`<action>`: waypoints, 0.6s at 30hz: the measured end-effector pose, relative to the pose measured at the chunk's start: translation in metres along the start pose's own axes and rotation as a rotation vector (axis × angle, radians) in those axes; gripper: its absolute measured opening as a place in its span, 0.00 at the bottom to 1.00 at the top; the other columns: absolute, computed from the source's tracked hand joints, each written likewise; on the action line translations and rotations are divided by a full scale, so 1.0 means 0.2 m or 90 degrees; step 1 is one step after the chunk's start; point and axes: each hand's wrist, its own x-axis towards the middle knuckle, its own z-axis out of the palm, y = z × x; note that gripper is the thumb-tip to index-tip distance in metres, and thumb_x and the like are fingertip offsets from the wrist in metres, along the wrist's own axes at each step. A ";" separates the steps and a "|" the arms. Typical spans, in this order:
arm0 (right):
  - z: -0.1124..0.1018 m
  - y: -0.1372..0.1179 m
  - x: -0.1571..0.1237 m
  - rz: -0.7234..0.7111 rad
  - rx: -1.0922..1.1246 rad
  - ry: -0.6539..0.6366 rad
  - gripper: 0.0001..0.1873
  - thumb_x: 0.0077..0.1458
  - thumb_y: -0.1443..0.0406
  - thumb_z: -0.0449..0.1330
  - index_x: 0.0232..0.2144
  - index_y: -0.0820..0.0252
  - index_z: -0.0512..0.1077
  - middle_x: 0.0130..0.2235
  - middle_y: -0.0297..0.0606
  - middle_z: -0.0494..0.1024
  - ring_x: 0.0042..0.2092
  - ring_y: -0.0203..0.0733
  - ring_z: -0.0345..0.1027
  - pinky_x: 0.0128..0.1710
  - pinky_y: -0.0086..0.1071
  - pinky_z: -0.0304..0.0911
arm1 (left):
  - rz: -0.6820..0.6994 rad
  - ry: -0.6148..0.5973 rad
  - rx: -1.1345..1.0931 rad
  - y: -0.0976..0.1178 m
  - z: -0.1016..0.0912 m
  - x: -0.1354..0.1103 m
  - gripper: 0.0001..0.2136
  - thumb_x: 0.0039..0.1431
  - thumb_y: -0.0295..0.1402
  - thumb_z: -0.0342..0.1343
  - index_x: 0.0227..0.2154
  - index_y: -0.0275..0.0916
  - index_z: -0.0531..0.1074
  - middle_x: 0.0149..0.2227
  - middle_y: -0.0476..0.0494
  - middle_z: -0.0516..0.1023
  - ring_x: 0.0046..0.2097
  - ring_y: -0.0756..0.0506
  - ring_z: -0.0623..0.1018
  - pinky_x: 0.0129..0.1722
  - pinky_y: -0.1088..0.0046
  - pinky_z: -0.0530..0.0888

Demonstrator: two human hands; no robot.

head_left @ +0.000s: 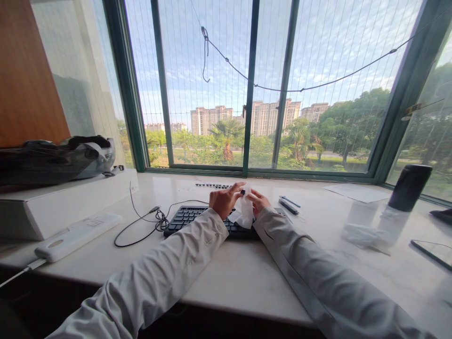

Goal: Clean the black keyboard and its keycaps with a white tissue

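Above a black keyboard, my left hand pinches a small black keycap between thumb and fingers. My right hand is closed on a thin white tissue, which hangs down over the keys. The tissue's upper end touches the keycap, and both hands nearly meet there. Behind the keyboard lies a row of loose black keycaps. My sleeves and hands cover part of the keyboard's middle and right side.
A coiled black cable and a white power strip lie left, beside a white box. Pens sit right of the keyboard. Farther right are a clear plastic packet, paper, a black cylinder and a phone.
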 end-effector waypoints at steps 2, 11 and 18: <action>0.00 0.00 0.00 0.004 0.010 -0.019 0.26 0.30 0.67 0.69 0.38 0.56 0.73 0.26 0.30 0.78 0.26 0.39 0.72 0.25 0.29 0.65 | 0.012 0.005 -0.012 0.00 0.01 0.00 0.19 0.60 0.43 0.51 0.54 0.56 0.63 0.43 0.54 0.80 0.41 0.50 0.79 0.36 0.78 0.70; -0.01 -0.01 0.00 -0.011 0.008 -0.030 0.30 0.29 0.67 0.70 0.41 0.58 0.73 0.25 0.33 0.78 0.28 0.42 0.73 0.26 0.32 0.64 | 0.008 0.018 -0.068 0.02 0.00 0.00 0.20 0.58 0.46 0.52 0.53 0.52 0.65 0.45 0.53 0.79 0.42 0.49 0.79 0.37 0.78 0.70; 0.01 -0.02 -0.03 -0.011 0.035 -0.066 0.23 0.34 0.60 0.70 0.37 0.58 0.73 0.29 0.34 0.79 0.31 0.41 0.73 0.29 0.30 0.66 | 0.009 -0.002 -0.048 0.02 -0.01 0.01 0.19 0.60 0.39 0.53 0.54 0.54 0.63 0.45 0.55 0.79 0.41 0.50 0.79 0.37 0.78 0.71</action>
